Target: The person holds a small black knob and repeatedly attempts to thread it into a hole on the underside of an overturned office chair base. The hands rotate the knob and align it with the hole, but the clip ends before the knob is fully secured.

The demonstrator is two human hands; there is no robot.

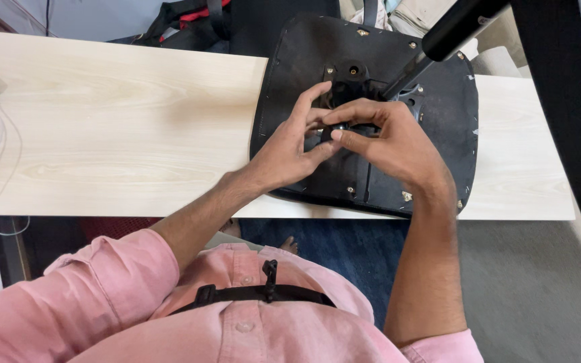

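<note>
Hidden under the meeting fingertips of left hand (pixel 289 151) and right hand (pixel 391 144): a small dark part, too covered to name. Beneath both palms, much of the black metal bracket (pixel 408 101) on the seat underside (pixel 297 54). Up-right of the pinch, black cylinder (pixel 455 30) cut by the top edge.

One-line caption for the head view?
Both hands, left hand and right hand, pinch a small part at the middle of an upturned black chair seat on a table.

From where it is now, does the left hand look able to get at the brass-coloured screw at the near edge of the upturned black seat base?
Probably yes: the left hand rests on the black seat base, and the brass-coloured screw lies uncovered just beside it, with nothing between them.
</note>
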